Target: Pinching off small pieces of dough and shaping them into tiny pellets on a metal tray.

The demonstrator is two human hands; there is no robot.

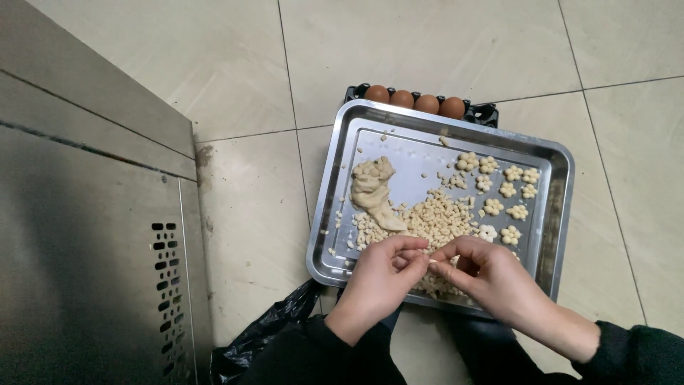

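Note:
A steel baking tray (556, 164) rests over an egg carton on the tiled floor. In it lie a lump of pale dough (372, 189), a heap of small dough pellets (434, 217) and several flower-shaped dough pieces (506, 192) at the right. My left hand (381, 274) and my right hand (491, 274) meet over the tray's near edge. Their fingertips pinch a small piece of dough (432, 261) between them.
A black egg carton (484, 112) with several brown eggs (415, 100) sticks out behind the tray. A steel cabinet with vent slots (85, 235) stands at the left. A black plastic bag (274, 324) lies by my left arm. Beige floor tiles surround the tray.

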